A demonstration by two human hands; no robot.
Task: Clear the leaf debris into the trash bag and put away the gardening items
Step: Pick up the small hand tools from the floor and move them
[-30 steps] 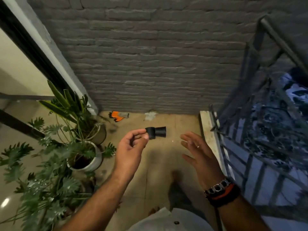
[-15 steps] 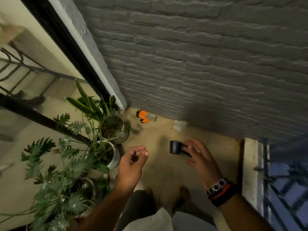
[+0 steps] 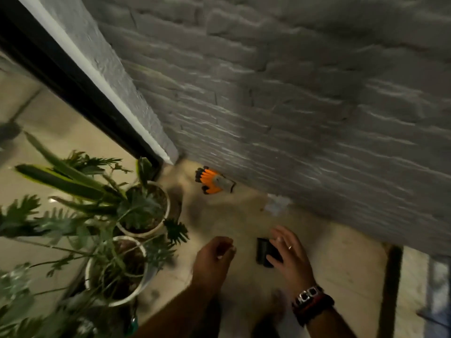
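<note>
My right hand (image 3: 291, 258) grips a small black roll (image 3: 264, 252) by its right end, with the fingers spread over it, above the tan floor. Just to its left, my left hand (image 3: 214, 258) is loosely curled and holds nothing. A pair of orange and grey gardening gloves (image 3: 211, 183) lies on the floor against the base of the grey brick wall (image 3: 292, 106), beyond both hands. A pale scrap of debris (image 3: 277, 206) lies by the wall foot to the right of the gloves. The picture is motion-blurred.
Two white pots with leafy green plants (image 3: 144, 208) (image 3: 117, 272) stand left of my left hand, their fronds spreading to the lower left. A black door frame (image 3: 73, 89) runs diagonally at upper left. A dark railing post (image 3: 390, 289) stands at the right.
The black roll has passed from my left hand to my right hand. My left hand has let go and curled. The view has swung left and down toward the wall.
</note>
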